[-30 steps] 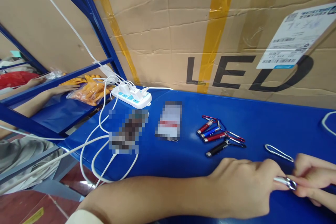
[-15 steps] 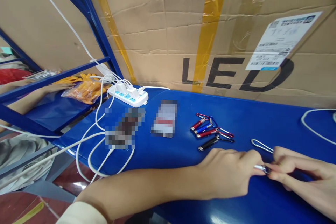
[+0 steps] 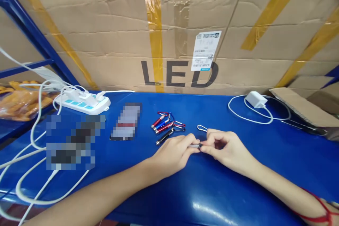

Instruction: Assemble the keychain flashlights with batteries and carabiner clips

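Access: over the blue tabletop (image 3: 212, 190), bottom centre of the frame. Obstructions: left hand (image 3: 173, 153) and right hand (image 3: 226, 146) meeting at centre, small flashlights (image 3: 164, 128) beyond, cables (image 3: 38, 202) at left, charger (image 3: 255, 99) at right, carton (image 3: 119, 42) across the top

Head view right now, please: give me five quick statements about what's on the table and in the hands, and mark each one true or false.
1. The left hand and the right hand are both on one small silver cylinder. True.
2. The black penlight is the farthest of the four loose penlights from the left hand. False: the black penlight is the nearest of them.
3. Two of the loose penlights are red. True.
4. The white charger lies to the left of the power strip. False: the white charger lies far to the right of the power strip.
5. The cardboard box behind the table is marked LED. True.
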Demonstrator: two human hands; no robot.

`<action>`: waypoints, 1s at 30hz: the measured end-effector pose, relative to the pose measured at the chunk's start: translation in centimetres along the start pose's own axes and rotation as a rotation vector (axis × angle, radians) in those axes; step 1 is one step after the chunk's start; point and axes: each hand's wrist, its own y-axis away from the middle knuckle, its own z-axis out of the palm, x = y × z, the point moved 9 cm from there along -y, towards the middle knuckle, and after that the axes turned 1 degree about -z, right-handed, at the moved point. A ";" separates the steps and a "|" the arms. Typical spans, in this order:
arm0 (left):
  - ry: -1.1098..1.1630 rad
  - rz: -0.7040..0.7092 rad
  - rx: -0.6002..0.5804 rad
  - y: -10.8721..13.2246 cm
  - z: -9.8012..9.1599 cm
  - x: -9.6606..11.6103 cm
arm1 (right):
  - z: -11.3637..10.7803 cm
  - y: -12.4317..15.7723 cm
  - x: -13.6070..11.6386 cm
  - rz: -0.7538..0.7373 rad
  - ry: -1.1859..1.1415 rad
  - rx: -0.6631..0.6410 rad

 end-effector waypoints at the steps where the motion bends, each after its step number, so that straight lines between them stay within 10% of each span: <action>1: -0.010 0.004 0.010 -0.1 0.0 0.1 | 0.0 0.1 0.3 0.024 -0.021 0.000; 30: 0.002 0.073 0.074 -0.2 -1.0 0.7 | 1.0 0.2 2.3 0.274 -0.266 -0.110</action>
